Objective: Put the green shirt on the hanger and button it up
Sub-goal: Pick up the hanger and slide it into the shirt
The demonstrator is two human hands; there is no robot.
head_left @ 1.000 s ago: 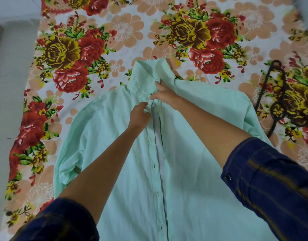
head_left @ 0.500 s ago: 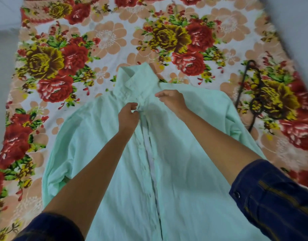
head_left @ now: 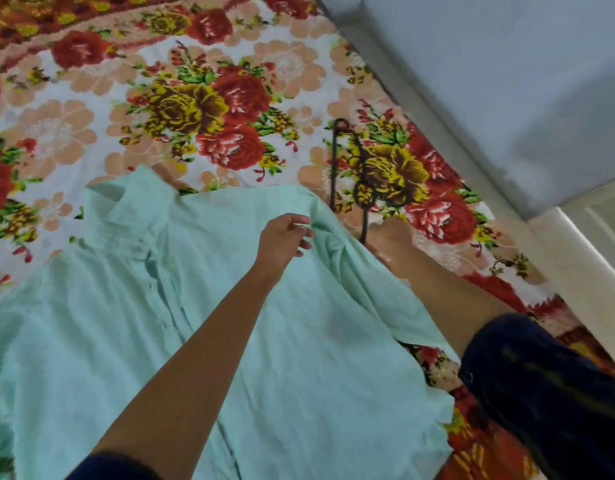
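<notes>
We have the pale mint-green button-front cotton shirt (head_left: 181, 327) lying flat, front up, on the bed's floral red, yellow and peach bedsheet (head_left: 202, 109), its collar (head_left: 126, 199) pointing away from us. Taking that shirt as our landmark: the thin black wire hanger (head_left: 363, 188) lies on the sheet just beyond the shirt's right shoulder, not yet inside the garment.

Our left hand (head_left: 285, 239) hovers over the shirt's right shoulder, fingers (head_left: 301, 220) loosely curled and parted — gripping nothing that we can see, though the fingertips come close to a raised fold of cloth there. Our right hand (head_left: 394, 233) reaches past the shirt's right edge toward the lower end of the hanger; it is blurred and partly behind the cloth, so we cannot tell whether it is open or has closed on the wire.

We judge the shirt light, soft and limp — it will sag and crease wherever it is lifted, so pinching it at the shoulder seam or collar should hold its shape best while the hanger slides in. The hanger looks stiff and thin, easy to snag on fabric; taking it near the hook or neck seems wisest. The placket appears open near the collar, so buttoning remains ahead.
</notes>
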